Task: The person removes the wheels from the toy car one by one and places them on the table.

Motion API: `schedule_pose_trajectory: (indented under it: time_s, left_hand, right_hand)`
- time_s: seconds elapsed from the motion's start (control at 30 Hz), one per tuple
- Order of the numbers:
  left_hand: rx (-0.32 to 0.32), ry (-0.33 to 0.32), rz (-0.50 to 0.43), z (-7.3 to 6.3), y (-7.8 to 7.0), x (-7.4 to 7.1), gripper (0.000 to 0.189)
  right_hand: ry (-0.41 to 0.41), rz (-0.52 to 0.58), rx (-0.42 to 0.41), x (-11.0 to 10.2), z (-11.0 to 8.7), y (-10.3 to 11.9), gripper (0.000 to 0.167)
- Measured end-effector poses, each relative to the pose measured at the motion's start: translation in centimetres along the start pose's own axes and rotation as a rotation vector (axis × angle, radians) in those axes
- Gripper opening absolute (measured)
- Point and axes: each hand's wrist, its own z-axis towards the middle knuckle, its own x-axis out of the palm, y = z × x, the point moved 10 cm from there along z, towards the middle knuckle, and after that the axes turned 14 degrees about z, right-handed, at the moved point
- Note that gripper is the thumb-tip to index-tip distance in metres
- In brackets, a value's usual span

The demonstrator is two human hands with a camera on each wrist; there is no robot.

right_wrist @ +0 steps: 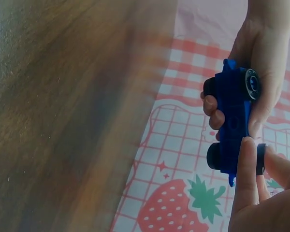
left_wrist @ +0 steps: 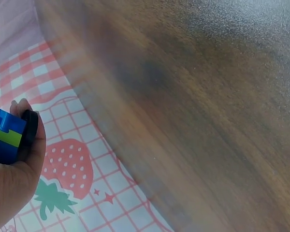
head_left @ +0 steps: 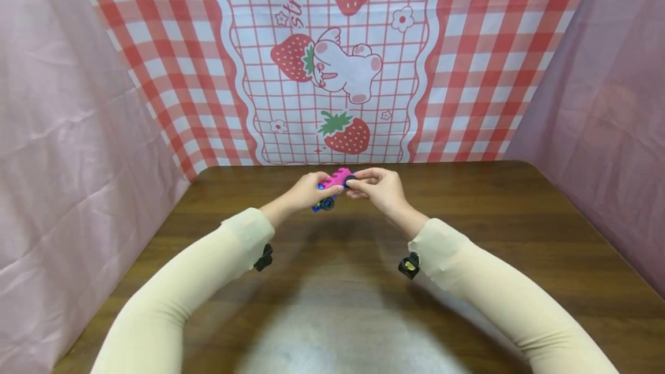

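Above the far part of the table, both hands meet at a small toy car (right_wrist: 233,121) with a blue underside and black wheels. My left hand (head_left: 306,192) grips its body, fingers on one side and thumb on the other. A pink studded block (head_left: 337,178) sits on top of the car in the head view. My right hand (head_left: 383,190) pinches one black wheel (right_wrist: 261,159) at the car's end between thumb and fingers. In the left wrist view, the car's blue and green side (left_wrist: 7,135) shows at the left edge, partly hidden by a hand.
The brown wooden table (head_left: 332,293) spreads below the hands. A red-and-white strawberry cloth (head_left: 332,74) hangs behind its far edge, and pink curtains (head_left: 78,131) flank both sides. Small black devices (head_left: 409,265) sit at the cuffs of both pale sleeves.
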Motion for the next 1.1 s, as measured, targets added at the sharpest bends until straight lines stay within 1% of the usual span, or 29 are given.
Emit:
schedule_pose_trajectory:
  time_s: [0.23,0.43,0.6,0.93,1.1]
  left_hand:
    - [-0.002,-0.009,0.004,-0.1,0.3,0.0,0.044]
    - [0.000,-0.005,0.019,-0.2,0.3,0.2,0.044]
    - [0.005,-0.011,0.037,-0.3,0.2,0.2,0.045]
    - [-0.033,-0.020,0.015,-0.5,1.3,0.1,0.044]
    - [-0.040,-0.020,0.012,-0.5,1.7,0.0,0.044]
  right_hand:
    - [0.011,0.015,0.022,0.0,-0.3,0.3,0.031]
    - [0.009,0.029,0.077,-0.3,-0.3,-0.2,0.034]
    - [-0.002,0.043,0.100,-0.8,-0.2,-0.6,0.035]
    - [-0.015,0.059,0.105,-1.1,0.2,-0.6,0.034]
    - [-0.022,0.071,0.121,-1.3,0.4,-0.8,0.035]
